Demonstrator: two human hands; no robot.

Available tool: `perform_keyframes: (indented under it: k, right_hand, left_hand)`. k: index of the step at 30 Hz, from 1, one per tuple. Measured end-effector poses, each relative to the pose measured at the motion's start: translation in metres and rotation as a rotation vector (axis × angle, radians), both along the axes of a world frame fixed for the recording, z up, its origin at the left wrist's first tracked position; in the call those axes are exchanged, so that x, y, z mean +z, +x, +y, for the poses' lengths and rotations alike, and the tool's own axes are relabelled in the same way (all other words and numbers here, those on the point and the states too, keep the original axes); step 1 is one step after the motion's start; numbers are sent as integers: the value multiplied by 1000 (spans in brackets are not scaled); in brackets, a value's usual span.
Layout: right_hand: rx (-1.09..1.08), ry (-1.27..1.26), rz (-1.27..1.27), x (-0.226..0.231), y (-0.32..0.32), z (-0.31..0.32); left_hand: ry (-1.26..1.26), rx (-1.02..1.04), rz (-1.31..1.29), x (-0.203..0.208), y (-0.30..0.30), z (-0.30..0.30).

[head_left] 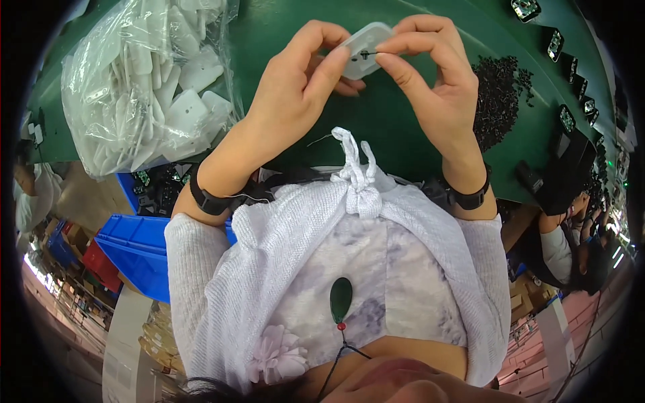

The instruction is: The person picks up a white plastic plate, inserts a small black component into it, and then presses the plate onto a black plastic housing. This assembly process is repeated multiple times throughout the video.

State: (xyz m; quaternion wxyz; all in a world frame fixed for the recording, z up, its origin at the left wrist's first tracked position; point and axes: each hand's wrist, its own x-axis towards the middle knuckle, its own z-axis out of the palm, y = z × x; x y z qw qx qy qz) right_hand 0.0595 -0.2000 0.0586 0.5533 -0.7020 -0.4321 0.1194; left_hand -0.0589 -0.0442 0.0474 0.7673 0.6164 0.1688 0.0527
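My left hand (295, 80) grips a small white plastic plate (373, 32) with rounded corners, tilted above the green table. Dark spots or holes show on the plate's face. My right hand (440, 84) pinches a tiny black part (365, 54) between thumb and fingertips, right at the plate. Whether that part sits in the plate or only touches it, I cannot tell. A heap of similar small black parts (500, 101) lies just right of my right hand. Left of my left hand, a clear plastic bag (101, 74) holds several white plates (190, 111).
The green table (289, 13) spans the far side. Several black pieces with shiny faces (554, 44) line its right edge. Blue bins (138, 238) stand below the table at left, one with dark parts. At far right, another person's arm (556, 248) shows beside the table.
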Motion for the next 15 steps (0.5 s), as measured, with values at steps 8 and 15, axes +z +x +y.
perform_keyframes:
  k: [8, 15]
  right_hand:
    - [-218, -192, -191, -15, 0, -5]
    - [-215, -141, -194, -20, -8, 3]
  left_hand:
    - [8, -80, 18, -13, 2, 9]
    - [-156, -8, -74, -20, 7, -2]
